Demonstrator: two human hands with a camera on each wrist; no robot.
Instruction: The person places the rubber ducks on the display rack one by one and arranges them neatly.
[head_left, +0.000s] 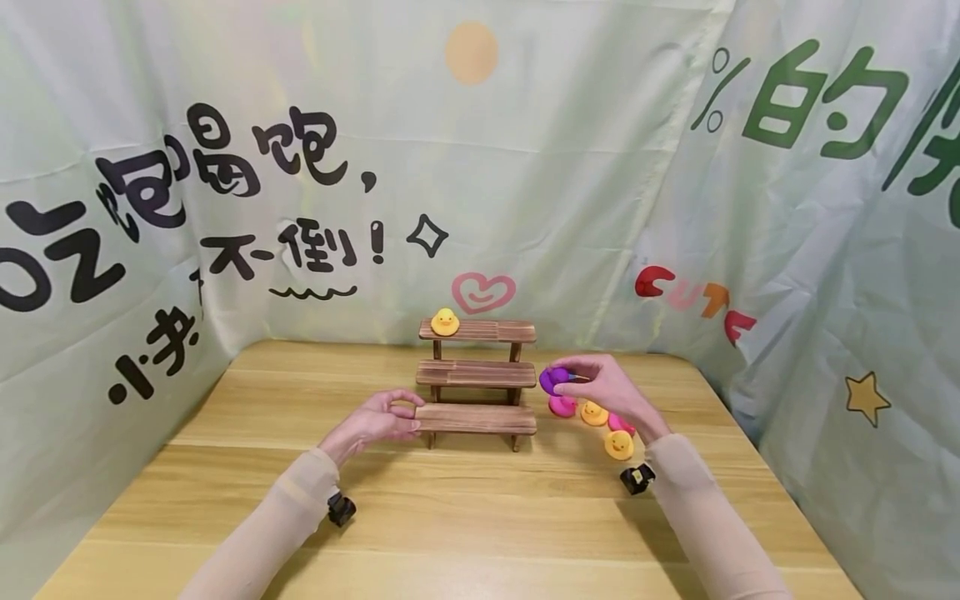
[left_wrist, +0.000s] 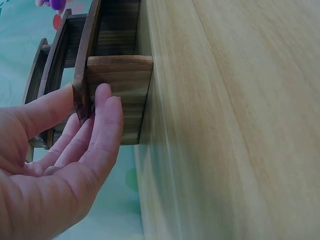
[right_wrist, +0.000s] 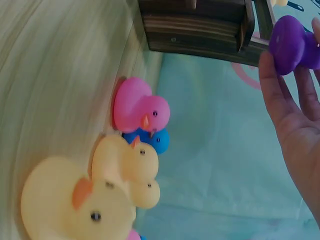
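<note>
In the head view, a three-step wooden stand [head_left: 476, 419] is on the table, with a yellow rubber duck [head_left: 445, 322] on its top step at the left. My left hand [head_left: 375, 421] grips the left end of the lowest step. Seen from the left wrist, the thumb lies on top of the step's board [left_wrist: 85, 65] and the fingers reach beneath it. A purple rubber duck [right_wrist: 287, 46] is pinched in the fingertips of my right hand [head_left: 606, 385], raised just right of the stand's middle step.
Right of the stand, below my right hand, several rubber ducks rest on the table [head_left: 465, 533]: a pink duck [head_left: 562, 407], a yellow duck [head_left: 619, 446] and a blue duck [right_wrist: 161, 141] among them. A printed cloth [head_left: 562, 208] hangs behind and at both sides.
</note>
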